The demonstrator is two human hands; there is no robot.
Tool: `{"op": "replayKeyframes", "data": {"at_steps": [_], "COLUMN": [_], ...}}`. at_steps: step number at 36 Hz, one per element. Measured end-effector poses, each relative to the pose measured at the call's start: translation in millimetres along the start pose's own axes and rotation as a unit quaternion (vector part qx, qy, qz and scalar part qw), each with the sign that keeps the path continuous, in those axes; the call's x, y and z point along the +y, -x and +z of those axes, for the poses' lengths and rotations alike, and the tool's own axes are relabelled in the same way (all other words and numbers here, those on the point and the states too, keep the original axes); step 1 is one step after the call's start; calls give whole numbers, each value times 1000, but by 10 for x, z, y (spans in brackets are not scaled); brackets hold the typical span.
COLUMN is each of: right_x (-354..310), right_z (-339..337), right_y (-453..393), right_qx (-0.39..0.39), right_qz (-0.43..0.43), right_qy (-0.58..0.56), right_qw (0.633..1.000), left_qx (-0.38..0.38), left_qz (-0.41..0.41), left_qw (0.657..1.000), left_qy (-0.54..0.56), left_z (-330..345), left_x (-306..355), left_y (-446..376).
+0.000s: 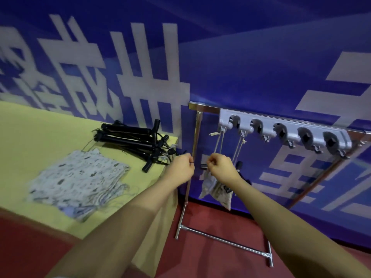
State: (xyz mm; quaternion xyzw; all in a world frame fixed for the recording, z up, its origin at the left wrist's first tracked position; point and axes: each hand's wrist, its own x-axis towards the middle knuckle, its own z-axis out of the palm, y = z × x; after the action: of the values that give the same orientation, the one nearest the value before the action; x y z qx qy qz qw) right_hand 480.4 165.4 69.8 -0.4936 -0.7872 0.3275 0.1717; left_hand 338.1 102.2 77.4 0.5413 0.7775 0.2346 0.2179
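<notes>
The rack [195, 133] is bright metal tube, polished and mirror-glossy. Its hook strip [269, 127] is smooth pale-grey plastic with a soft sheen, and its round grips are darker and matt. The beige cords [217, 141] look rough and fibrous. The bag [215, 192], gripped at the top by the right hand [218, 167], is thin creased printed cloth, like the frayed cloth pile [78, 179]. The loop [192, 162] pinched by the left hand [180, 167] is black and matt, as are the folded umbrellas [130, 139]. The desk [36, 137] cover is dull yellow

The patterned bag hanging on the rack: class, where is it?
In the head view, the patterned bag hangs below the right hand, right of the rack's left upright and beneath the grey clip rail.
</notes>
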Motion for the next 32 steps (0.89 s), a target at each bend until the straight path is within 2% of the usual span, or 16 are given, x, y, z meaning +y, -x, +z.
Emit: {"op": "replayKeyframes", "data": {"at_steps": [10, 15, 23, 27, 32], "right_x": [-770, -1119, -1575, -1647, -1591], "right_z": [802, 1228, 2085, 2486, 2803], "right_y": [-195, -342, -755, -995, -1115], "right_qx": [-61, -111, -165, -200, -246], "right_qz": [-63, -80, -86, -102, -129], "right_qy": [1, 5, 29, 106, 243], "right_qw": [996, 991, 982, 969, 929], "left_qx": [71, 73, 28, -23, -87], "left_qz": [-97, -125, -161, -166, -134], "left_qw": [993, 989, 986, 986, 986], "left_qy": [5, 18, 13, -5, -51], "left_z": [-607, -867, -1217, -1261, -1217], "left_x": [-924, -1467, -2377, -2763, -2981], "left_y": [286, 333, 93, -91, -238]}}
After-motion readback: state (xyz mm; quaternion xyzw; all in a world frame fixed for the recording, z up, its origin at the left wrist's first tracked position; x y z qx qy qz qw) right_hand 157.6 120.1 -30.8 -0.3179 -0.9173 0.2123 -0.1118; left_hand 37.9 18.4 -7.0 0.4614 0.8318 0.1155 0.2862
